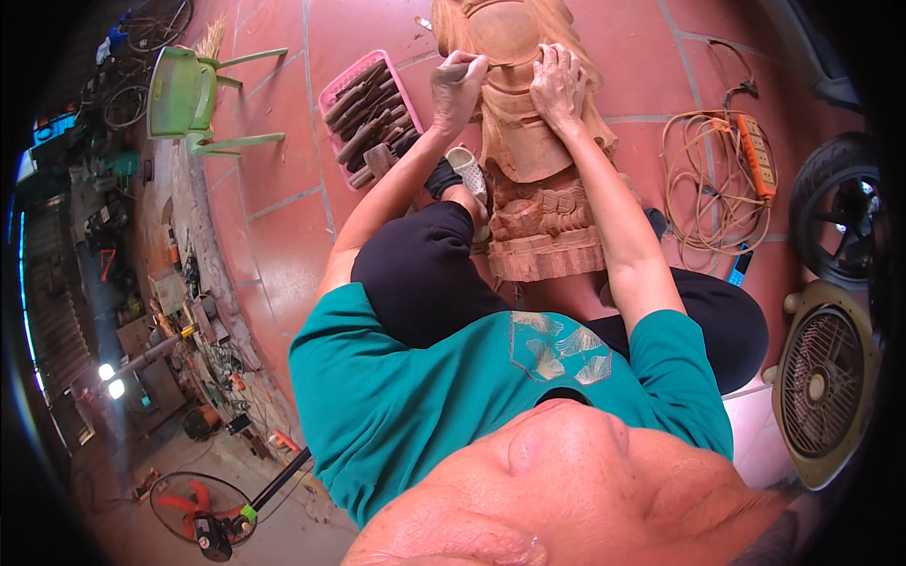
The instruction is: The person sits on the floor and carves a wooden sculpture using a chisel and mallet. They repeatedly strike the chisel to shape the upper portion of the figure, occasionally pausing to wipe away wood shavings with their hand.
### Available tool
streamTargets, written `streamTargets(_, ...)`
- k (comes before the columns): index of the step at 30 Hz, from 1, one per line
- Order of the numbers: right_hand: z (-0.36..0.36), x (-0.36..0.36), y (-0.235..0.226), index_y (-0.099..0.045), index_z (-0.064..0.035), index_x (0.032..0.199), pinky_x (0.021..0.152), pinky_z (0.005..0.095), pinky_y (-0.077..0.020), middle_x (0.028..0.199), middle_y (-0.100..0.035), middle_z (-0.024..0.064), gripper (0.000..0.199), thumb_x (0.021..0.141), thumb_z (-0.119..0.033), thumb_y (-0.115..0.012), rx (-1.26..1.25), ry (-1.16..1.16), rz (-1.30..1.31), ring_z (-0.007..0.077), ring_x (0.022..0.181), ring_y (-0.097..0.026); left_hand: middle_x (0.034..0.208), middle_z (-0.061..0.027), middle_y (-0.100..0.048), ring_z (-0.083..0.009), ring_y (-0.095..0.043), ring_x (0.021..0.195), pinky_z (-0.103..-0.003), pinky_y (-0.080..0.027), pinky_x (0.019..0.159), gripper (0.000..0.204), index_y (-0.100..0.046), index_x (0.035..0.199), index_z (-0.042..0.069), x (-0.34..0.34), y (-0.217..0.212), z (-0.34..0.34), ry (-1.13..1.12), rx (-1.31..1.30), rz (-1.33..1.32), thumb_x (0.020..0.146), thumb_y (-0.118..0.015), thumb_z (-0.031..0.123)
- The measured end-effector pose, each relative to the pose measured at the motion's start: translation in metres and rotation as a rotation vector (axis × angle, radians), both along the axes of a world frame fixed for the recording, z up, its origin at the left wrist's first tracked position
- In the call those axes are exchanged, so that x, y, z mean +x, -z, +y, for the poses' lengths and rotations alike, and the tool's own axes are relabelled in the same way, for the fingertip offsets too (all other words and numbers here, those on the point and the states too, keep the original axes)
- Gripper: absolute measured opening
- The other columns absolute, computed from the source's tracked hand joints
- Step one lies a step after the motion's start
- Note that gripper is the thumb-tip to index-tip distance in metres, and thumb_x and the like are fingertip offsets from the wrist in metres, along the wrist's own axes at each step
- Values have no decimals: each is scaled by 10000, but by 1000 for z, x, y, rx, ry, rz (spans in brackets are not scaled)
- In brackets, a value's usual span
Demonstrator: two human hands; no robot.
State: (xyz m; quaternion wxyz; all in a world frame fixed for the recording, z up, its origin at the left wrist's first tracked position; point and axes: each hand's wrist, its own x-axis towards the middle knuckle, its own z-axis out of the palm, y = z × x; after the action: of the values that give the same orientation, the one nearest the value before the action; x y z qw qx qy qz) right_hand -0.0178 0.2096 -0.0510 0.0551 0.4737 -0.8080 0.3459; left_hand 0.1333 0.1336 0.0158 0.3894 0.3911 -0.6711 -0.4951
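A large carved wooden figure [528, 156] lies on the floor between my legs, with smooth folds along its upper part and rough, deeply cut carving at the near end. My left hand [457, 92] is closed around a carving chisel [456, 70] at the figure's left edge. Most of the chisel is hidden by the fingers, and its thin end points toward the wood. My right hand [559, 87] lies on the wood to the right, fingers stretched forward and palm down, apart from the left hand.
Left of the figure, a pink basket [326, 97] holds several wooden-handled tools. A green plastic chair [179, 99] stands farther left. On the right lie an orange power strip [755, 156] with a coiled cord, a black wheel [835, 212], a box fan [826, 377] and a blue phone [741, 265].
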Motion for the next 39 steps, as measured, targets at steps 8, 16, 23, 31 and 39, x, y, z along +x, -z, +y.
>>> streamTargets(8, 1, -2, 3, -565, -106, 1277, 1031, 470, -358, 1297, -529, 74, 366, 937, -241, -579, 6, -7, 2, 275, 1260, -463, 793, -72, -697, -116, -652, 677, -245, -527, 650, 172, -649, 906, -2, 7, 1, -12, 7, 72, 59, 935, -677, 165)
streamTargets(16, 0, 0, 1, -568, -106, 1270, 1033, 467, -355, 1295, -530, 71, 362, 933, -239, -589, 4, -11, -12, 277, 1259, -464, 806, -92, -698, -127, -661, 711, -258, -533, 674, 173, -647, 906, 3, -2, -1, 5, 6, 88, 32, 940, -667, 171)
streamTargets(23, -2, -2, 2, -575, -114, 1271, 1031, 458, -355, 1289, -537, 68, 364, 930, -239, -604, -3, -15, -4, 267, 1260, -463, 778, -118, -700, -188, -695, 679, -295, -570, 628, 250, -642, 951, -2, 7, -1, -12, -43, 449, 260, 947, -645, 248)
streamTargets(31, 1, -7, -9, -641, -177, 1237, 1021, 442, -369, 1264, -582, 17, 331, 919, -128, -568, -88, -283, 51, 241, 1228, -497, 943, -142, -714, -240, -702, 841, -383, -579, 804, 341, -631, 1087, 16, 44, 27, -30, -133, 620, 357, 960, -610, 332)
streamTargets(39, -6, -50, -20, -728, -196, 1144, 1019, 405, -424, 1234, -620, -8, 391, 835, -14, -575, 100, -698, 116, 223, 1195, -542, 928, -141, -717, -231, -717, 818, -362, -585, 780, 285, -629, 1067, 22, 44, 29, -28, -57, 533, 309, 978, -608, 293)
